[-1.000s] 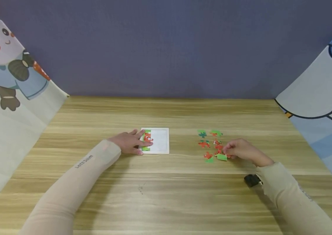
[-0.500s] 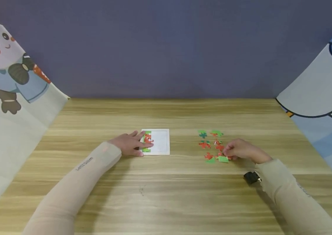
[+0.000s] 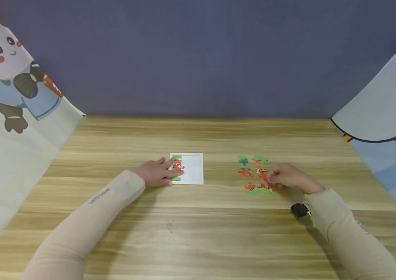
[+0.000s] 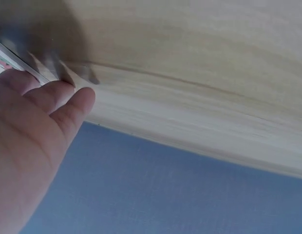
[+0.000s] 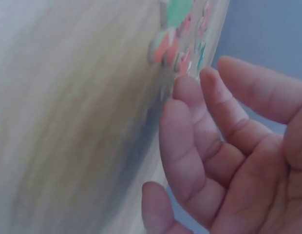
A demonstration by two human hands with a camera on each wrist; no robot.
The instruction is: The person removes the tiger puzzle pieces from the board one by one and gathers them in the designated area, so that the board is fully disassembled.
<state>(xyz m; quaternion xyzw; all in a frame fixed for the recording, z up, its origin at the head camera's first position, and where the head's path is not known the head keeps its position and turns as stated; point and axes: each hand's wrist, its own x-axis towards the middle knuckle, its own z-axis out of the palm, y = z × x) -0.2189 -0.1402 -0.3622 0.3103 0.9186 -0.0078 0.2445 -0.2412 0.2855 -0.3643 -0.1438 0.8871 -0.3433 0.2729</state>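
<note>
A white puzzle frame (image 3: pixel 194 171) lies on the table; joined tiger-picture pieces (image 3: pixel 177 166) fill its left side. My left hand (image 3: pixel 153 173) rests with spread fingers over the frame's left edge, partly covering those pieces. To the right, several loose jigsaw pieces lie in two columns, among them a teal-green piece (image 3: pixel 243 160) and a red-and-green piece (image 3: pixel 266 189). My right hand (image 3: pixel 287 178) is beside the right column, fingertips close to a red tiger piece (image 3: pixel 261 174). In the right wrist view the fingers are loosely bent, with nothing visible between them; contact with a piece cannot be told.
A small black object (image 3: pixel 299 210) shows beside the right sleeve. The wooden table (image 3: pixel 198 241) ends at a dark blue-grey back panel (image 3: pixel 205 58). Printed cartoon sheets stand at both sides.
A piece near my right fingertips showed a plain green face; now it lies flat with red and green visible. My right hand has shifted slightly; the left stays on the frame.
</note>
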